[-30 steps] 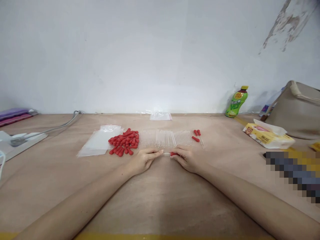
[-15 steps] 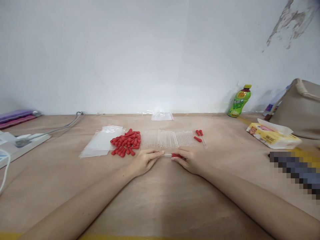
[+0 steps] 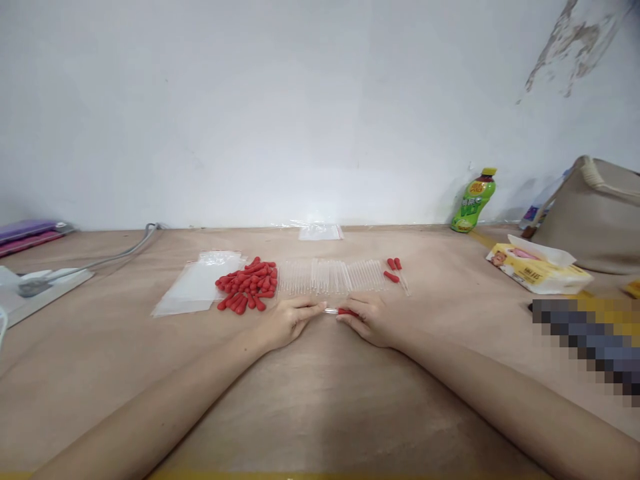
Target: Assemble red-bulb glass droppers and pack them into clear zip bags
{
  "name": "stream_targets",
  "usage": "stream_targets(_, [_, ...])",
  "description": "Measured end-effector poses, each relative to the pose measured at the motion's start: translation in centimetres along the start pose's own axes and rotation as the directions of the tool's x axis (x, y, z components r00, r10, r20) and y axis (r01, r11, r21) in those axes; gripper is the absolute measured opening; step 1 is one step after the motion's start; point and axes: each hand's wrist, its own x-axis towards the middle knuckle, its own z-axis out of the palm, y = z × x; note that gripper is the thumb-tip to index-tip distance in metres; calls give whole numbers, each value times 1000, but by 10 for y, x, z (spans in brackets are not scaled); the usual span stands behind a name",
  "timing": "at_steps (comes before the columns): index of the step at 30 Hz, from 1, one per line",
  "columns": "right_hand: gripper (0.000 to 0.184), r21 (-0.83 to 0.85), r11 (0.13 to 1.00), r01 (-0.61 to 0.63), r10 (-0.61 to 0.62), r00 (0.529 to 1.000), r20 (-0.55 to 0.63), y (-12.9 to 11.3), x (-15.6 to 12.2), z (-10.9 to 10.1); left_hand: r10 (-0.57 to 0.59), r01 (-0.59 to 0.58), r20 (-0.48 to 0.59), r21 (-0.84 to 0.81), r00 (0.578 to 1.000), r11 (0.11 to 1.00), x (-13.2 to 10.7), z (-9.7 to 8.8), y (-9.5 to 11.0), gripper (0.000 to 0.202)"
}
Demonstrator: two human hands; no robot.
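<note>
My left hand (image 3: 287, 321) pinches one end of a thin clear glass tube (image 3: 331, 311) just above the table. My right hand (image 3: 367, 319) is closed on a red rubber bulb (image 3: 346, 311) at the tube's other end. Behind the hands lies a row of several clear tubes (image 3: 330, 277). Left of that row is a heap of red bulbs (image 3: 247, 285). Three tubes fitted with red bulbs (image 3: 393, 269) lie at the row's right end.
Clear plastic bags (image 3: 200, 287) lie left of the bulbs, another small bag (image 3: 320, 232) by the wall. A green bottle (image 3: 473, 201), tissue pack (image 3: 537, 270) and beige bag (image 3: 595, 217) stand at right. A power strip (image 3: 37, 287) with cable lies at left.
The hands have drawn slightly closer together along the tube, the red bulb shifting a little to the left. Nothing else on the table has moved.
</note>
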Motion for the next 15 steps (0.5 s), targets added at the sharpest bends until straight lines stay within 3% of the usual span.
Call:
stream_targets(4, [16, 87, 994, -73, 75, 997, -22, 1, 5, -1, -35, 40, -64, 69, 997, 997, 4, 1, 3, 32])
stream_targets(9, [17, 267, 940, -214, 243, 966, -83, 5, 7, -1, -145, 145, -163, -9, 976, 989, 11, 2, 9, 25])
stream_targets(12, [22, 245, 936, -253, 273, 961, -51, 5, 5, -1, -160, 159, -141, -21, 977, 987, 11, 1, 9, 22])
stream_targets(15, [15, 138, 968, -209, 217, 975, -43, 3, 3, -2, -187, 189, -122, 6, 975, 982, 10, 0, 9, 22])
